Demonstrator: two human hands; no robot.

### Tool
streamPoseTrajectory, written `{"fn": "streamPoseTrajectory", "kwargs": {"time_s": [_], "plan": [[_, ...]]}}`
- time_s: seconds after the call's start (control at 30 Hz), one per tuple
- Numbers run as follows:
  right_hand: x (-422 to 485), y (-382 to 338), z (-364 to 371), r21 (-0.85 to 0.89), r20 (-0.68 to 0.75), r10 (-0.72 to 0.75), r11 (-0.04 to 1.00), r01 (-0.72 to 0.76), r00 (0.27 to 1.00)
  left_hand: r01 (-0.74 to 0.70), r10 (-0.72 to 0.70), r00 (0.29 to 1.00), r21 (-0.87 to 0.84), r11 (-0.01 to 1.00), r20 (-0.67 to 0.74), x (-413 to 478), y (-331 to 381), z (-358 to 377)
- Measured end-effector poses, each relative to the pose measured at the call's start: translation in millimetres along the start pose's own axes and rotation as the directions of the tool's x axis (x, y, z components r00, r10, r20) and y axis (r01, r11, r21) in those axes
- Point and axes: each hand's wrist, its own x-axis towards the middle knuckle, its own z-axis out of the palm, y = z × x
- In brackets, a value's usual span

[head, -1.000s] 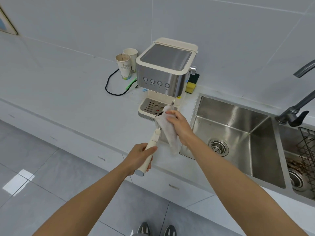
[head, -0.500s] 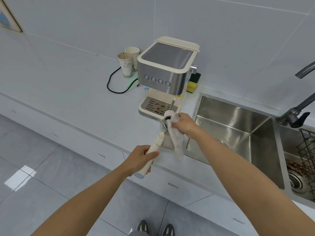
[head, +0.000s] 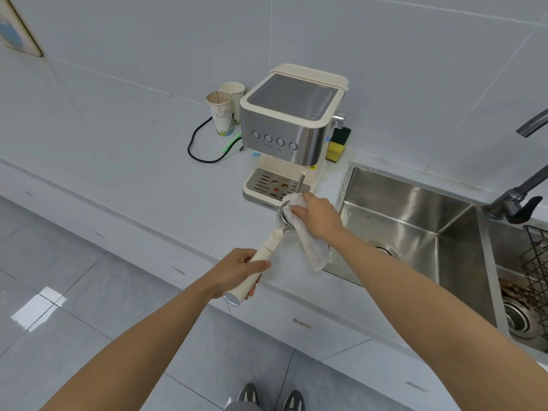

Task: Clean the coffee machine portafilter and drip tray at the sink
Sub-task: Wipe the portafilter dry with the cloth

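My left hand (head: 237, 271) grips the cream handle of the portafilter (head: 267, 252), held over the counter's front edge. Its metal basket end points toward the coffee machine (head: 289, 126). My right hand (head: 318, 215) presses a white cloth (head: 311, 247) into the basket, and the cloth's loose end hangs down below it. The slotted drip tray (head: 268, 182) sits in the base of the machine, just behind the basket. The steel sink (head: 415, 232) lies to the right of my right hand.
Two paper cups (head: 221, 112) and a black power cord (head: 195, 146) are left of the machine. A yellow and black sponge (head: 338, 143) stands behind it. A dark faucet (head: 516, 200) and a wire rack (head: 536, 262) are at the far right.
My right hand has pushed the cloth from over the portafilter's neck down into the basket. The view has shifted slightly, so the machine appears farther right.
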Motion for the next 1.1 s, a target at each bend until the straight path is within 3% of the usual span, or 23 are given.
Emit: {"fn": "streamPoseTrajectory", "kwargs": {"time_s": [0.1, 0.23, 0.37, 0.5, 0.6, 0.73, 1.0, 1.07, 1.1], "plan": [[5, -3, -4, 0.005, 0.075, -0.001, 1.0, 0.0, 0.997, 0.002, -0.001, 1.0, -0.04, 0.999, 0.019, 0, -2, 3], [9, -7, -12, 0.297, 0.245, 0.049, 0.947, -0.123, 0.968, -0.022, 0.022, 1.0, -0.041, 0.999, 0.001, 2, -4, 6], [6, -2, -10, 0.538, 0.421, 0.129, 0.762, -0.361, 0.898, -0.023, 0.023, 1.0, -0.022, 0.999, -0.015, 4, -6, 7], [9, 1, -7, 0.603, 0.562, 0.161, 0.592, -0.535, 0.812, -0.033, 0.032, 0.999, -0.019, 0.999, -0.04, 5, -9, 11], [14, 0, -9, 0.595, 0.568, 0.158, 0.599, -0.536, 0.808, -0.045, 0.043, 0.998, -0.035, 0.998, -0.053, 8, -10, 15], [17, -6, -15, 0.542, 0.544, 0.139, 0.694, -0.473, 0.828, -0.063, 0.059, 0.996, -0.063, 0.996, -0.065, 11, -10, 14], [15, -8, -8, 0.531, 0.281, 0.167, 0.793, -0.298, 0.945, -0.071, 0.065, 0.994, -0.073, 0.995, -0.087, 17, -8, 14], [15, -4, -8, 0.586, 0.286, 0.107, 0.767, -0.263, 0.952, -0.076, 0.067, 0.992, -0.08, 0.994, -0.108, 17, -8, 12], [16, 1, -8, 0.653, 0.34, 0.084, 0.695, -0.3, 0.936, -0.077, 0.066, 0.991, -0.094, 0.993, -0.116, 16, -7, 11]]}}
